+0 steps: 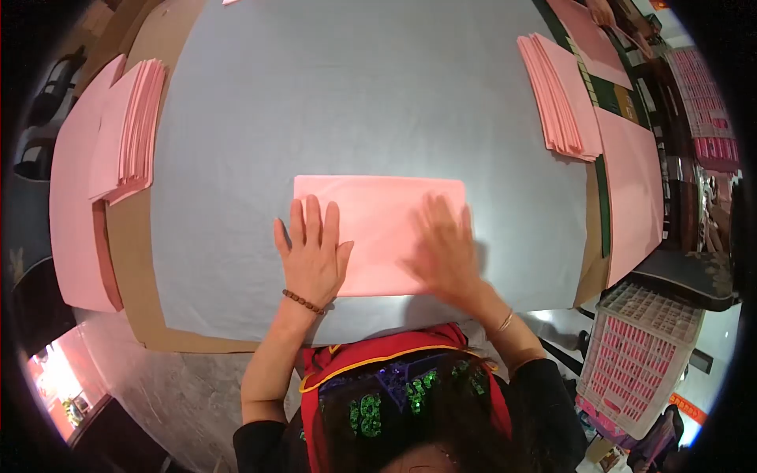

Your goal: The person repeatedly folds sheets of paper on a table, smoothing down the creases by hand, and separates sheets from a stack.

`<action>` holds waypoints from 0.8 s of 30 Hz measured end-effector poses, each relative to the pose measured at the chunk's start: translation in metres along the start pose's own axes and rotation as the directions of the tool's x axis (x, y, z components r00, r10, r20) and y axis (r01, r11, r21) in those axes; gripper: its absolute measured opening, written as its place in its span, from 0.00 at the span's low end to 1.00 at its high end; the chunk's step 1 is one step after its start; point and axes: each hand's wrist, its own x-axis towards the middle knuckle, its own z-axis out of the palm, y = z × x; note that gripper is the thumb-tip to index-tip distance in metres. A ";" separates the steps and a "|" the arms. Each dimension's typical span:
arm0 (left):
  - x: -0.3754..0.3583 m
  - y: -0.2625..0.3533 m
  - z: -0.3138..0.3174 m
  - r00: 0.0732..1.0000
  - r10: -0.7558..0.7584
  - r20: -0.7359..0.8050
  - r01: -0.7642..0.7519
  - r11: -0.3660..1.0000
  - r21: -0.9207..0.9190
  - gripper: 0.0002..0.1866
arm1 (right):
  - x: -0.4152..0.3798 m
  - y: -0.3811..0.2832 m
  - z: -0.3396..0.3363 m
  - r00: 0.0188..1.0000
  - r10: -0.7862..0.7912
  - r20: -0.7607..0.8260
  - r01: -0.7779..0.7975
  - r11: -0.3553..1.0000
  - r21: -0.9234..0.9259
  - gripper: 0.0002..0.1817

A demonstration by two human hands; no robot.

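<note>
A folded pink sheet lies flat near the front edge of the table, its long side facing me. My left hand rests palm down on its left part, fingers stretched out and a bead bracelet at the wrist. Over the sheet's right part is my right hand, palm down and blurred by motion, with its fingers extended. Neither hand grasps anything.
A grey cover spreads over the table. Stacks of folded pink sheets stand at the left and right. More pink sheets lie beyond, where another person's hand shows. A plastic crate sits at lower right.
</note>
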 end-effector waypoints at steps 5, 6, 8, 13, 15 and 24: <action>0.016 -0.010 -0.010 0.988 0.032 -0.153 -0.045 0.996 -0.082 0.24 | -0.012 -0.036 0.014 0.978 -0.165 0.131 0.146 0.979 0.141 0.35; 0.023 -0.017 -0.008 0.988 0.025 -0.150 -0.037 0.996 -0.075 0.24 | -0.014 -0.035 0.019 0.983 -0.150 0.110 0.141 0.987 0.082 0.34; 0.036 -0.032 -0.002 0.975 -0.042 -0.220 0.004 0.985 -0.172 0.21 | -0.015 -0.029 0.019 0.982 -0.161 0.097 0.156 0.986 0.054 0.33; 0.048 -0.046 0.005 0.960 -0.065 -0.273 0.000 0.972 -0.235 0.17 | -0.020 0.008 0.005 0.939 -0.261 0.223 0.259 0.965 0.038 0.32; 0.050 -0.045 0.009 0.939 -0.011 -0.344 -0.060 0.979 -0.196 0.12 | -0.021 0.022 0.004 0.926 -0.306 0.221 0.297 0.952 0.071 0.31; 0.057 -0.042 0.012 0.942 -0.031 -0.334 -0.098 0.927 -0.361 0.03 | -0.017 -0.024 0.016 0.987 -0.082 0.136 0.083 0.997 -0.001 0.28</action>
